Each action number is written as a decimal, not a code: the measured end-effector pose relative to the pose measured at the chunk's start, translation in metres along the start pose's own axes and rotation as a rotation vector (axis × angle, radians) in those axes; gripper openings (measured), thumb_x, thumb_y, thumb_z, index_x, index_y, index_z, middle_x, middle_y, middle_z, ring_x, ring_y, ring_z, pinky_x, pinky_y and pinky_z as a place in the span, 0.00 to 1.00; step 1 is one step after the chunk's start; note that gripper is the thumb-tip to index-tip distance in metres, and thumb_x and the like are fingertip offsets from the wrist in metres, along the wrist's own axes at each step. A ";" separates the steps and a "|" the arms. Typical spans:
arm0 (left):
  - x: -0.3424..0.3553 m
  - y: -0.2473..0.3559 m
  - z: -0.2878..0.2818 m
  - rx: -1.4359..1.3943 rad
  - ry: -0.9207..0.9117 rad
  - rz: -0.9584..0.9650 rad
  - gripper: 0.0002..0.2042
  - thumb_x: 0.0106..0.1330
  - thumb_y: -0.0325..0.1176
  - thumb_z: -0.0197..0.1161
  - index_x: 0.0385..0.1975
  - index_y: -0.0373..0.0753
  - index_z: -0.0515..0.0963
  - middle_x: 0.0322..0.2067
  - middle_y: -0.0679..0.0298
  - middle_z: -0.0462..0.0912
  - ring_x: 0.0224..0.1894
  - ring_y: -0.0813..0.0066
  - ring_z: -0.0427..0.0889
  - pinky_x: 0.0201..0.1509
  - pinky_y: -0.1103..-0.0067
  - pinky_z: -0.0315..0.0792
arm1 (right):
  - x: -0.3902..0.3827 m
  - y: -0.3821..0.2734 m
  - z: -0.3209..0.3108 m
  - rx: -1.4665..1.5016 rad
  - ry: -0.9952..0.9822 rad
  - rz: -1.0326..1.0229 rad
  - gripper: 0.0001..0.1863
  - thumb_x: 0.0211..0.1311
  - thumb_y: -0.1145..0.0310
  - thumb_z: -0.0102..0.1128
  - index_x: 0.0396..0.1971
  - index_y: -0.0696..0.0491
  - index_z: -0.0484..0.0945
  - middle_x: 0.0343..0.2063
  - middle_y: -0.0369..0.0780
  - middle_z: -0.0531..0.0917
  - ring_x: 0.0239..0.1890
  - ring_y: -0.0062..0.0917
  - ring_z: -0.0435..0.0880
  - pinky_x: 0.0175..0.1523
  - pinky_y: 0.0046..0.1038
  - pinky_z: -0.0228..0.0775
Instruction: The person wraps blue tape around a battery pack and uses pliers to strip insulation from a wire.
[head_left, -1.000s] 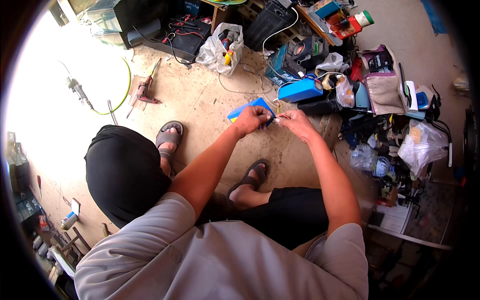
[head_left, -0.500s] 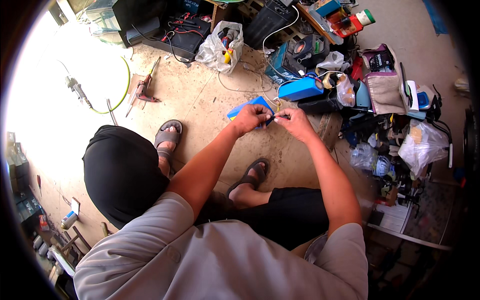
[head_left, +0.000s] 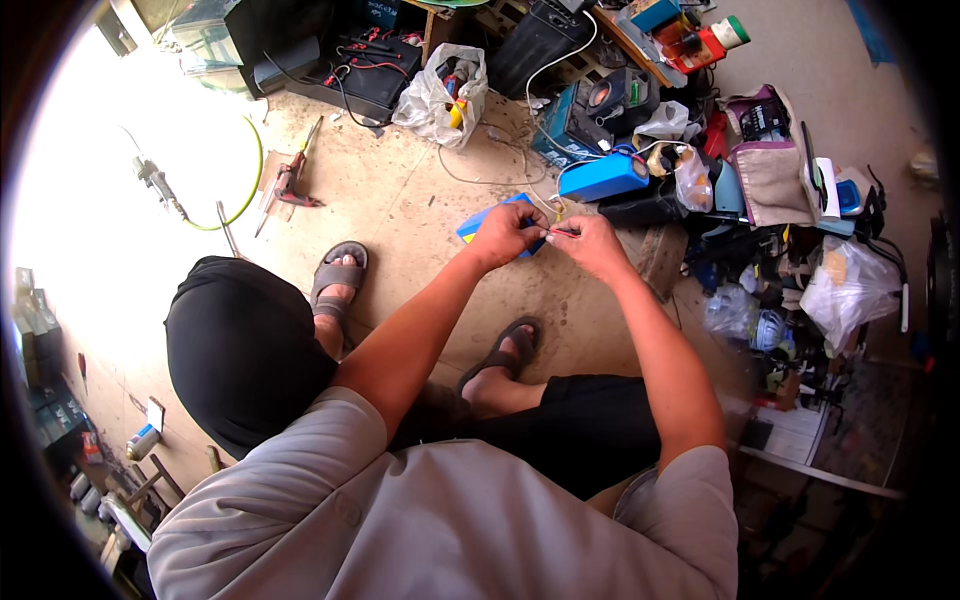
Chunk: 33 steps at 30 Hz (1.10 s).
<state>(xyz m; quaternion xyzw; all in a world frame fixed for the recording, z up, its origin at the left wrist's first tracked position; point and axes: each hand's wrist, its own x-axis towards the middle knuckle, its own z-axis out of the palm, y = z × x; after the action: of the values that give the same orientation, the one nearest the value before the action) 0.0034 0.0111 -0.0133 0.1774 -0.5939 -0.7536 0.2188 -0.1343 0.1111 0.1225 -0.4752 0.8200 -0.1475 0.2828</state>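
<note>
Judging by visible progress, handling is sitting at an intermediate stage: the thin leads [head_left: 565,234], one showing red, are running between the two hands just right of the blue pack [head_left: 477,223], no finished joint is showing, and the leads are not yet being released. The fingers are hiding whether the lead ends are touching. The left hand [head_left: 505,238] is partly covering the blue pack; its grip is closing to a fingertip pinch on the leads. The right hand [head_left: 592,245] is hovering right of the pack, its grip likewise pinching the leads, with no visible gap. A second blue pack [head_left: 605,178] is lying beyond the first, to its right.
</note>
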 end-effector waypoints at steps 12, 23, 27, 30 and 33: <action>-0.002 0.034 -0.007 0.264 -0.015 0.057 0.05 0.61 0.23 0.67 0.36 0.35 0.86 0.29 0.61 0.87 0.31 0.77 0.84 0.40 0.78 0.78 | 0.002 0.002 0.001 -0.003 -0.016 0.021 0.16 0.55 0.63 0.74 0.38 0.59 0.88 0.30 0.46 0.89 0.33 0.27 0.88 0.43 0.29 0.77; -0.002 0.032 -0.008 0.348 0.036 0.080 0.05 0.61 0.25 0.68 0.36 0.36 0.86 0.29 0.57 0.87 0.32 0.72 0.86 0.41 0.76 0.78 | 0.003 0.000 0.001 0.062 -0.021 0.051 0.17 0.57 0.62 0.73 0.39 0.61 0.88 0.30 0.43 0.89 0.32 0.21 0.84 0.42 0.28 0.76; -0.001 0.036 -0.009 0.349 -0.028 0.050 0.04 0.63 0.24 0.66 0.36 0.34 0.85 0.30 0.61 0.87 0.34 0.76 0.84 0.42 0.78 0.77 | 0.002 0.002 0.002 0.073 -0.020 0.055 0.17 0.58 0.62 0.73 0.40 0.60 0.88 0.30 0.43 0.89 0.33 0.20 0.84 0.42 0.27 0.76; 0.003 0.007 -0.009 -0.028 -0.011 -0.058 0.04 0.65 0.22 0.64 0.37 0.33 0.84 0.31 0.65 0.86 0.36 0.80 0.83 0.44 0.79 0.77 | 0.004 -0.002 0.001 0.094 -0.029 0.043 0.17 0.58 0.62 0.73 0.40 0.60 0.88 0.31 0.43 0.90 0.33 0.20 0.84 0.43 0.27 0.76; 0.001 0.010 -0.007 -0.099 -0.022 -0.046 0.05 0.66 0.22 0.64 0.38 0.33 0.84 0.32 0.68 0.85 0.36 0.81 0.82 0.44 0.80 0.77 | 0.003 0.002 0.001 0.102 -0.031 0.053 0.17 0.58 0.62 0.73 0.40 0.60 0.88 0.32 0.43 0.90 0.34 0.21 0.85 0.44 0.27 0.76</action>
<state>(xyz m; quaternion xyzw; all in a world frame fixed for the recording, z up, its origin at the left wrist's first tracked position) 0.0075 0.0032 -0.0050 0.1717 -0.5539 -0.7888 0.2037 -0.1362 0.1092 0.1198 -0.4406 0.8193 -0.1742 0.3228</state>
